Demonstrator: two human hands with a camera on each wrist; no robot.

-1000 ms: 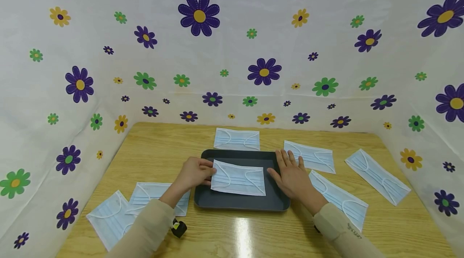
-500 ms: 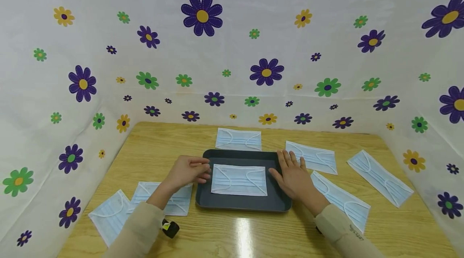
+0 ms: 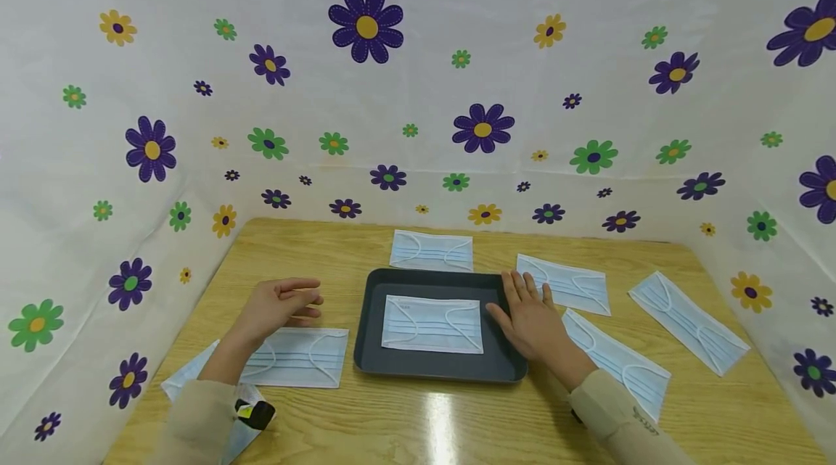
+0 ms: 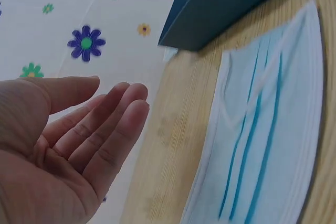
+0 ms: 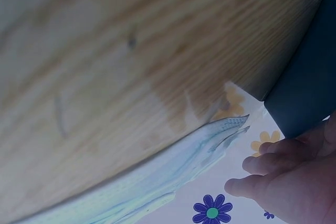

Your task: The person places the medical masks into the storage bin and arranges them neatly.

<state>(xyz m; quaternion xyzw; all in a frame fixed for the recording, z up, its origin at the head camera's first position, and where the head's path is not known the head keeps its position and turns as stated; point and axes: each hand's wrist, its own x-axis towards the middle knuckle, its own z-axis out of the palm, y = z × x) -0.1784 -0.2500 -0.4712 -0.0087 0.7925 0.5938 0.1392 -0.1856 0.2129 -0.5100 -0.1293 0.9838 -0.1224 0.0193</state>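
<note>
A light blue face mask [image 3: 431,325] with white ear loops lies flat in the dark grey tray [image 3: 437,365]. My left hand [image 3: 277,309] hovers to the left of the tray, above another face mask [image 3: 297,357] on the table. Nothing is between its loosely bent fingers, as the left wrist view shows with that hand [image 4: 79,140] beside the mask [image 4: 262,124]. My right hand [image 3: 532,316] rests on the tray's right rim with fingers straight. In the right wrist view, that hand [image 5: 294,177] is against the tray's dark wall [image 5: 310,72].
Behind the tray lies a mask [image 3: 431,250]. To the right are three more: one at the back [image 3: 564,284], one near the right wrist [image 3: 617,363], and one farther out [image 3: 689,323]. Another mask [image 3: 242,439] is partly hidden under the left sleeve. A flowered cloth [image 3: 418,88] surrounds the wooden table.
My left hand has let go of the mask in the tray and moved left, off the tray. The mask has settled flat. My right hand stays at the tray's right rim.
</note>
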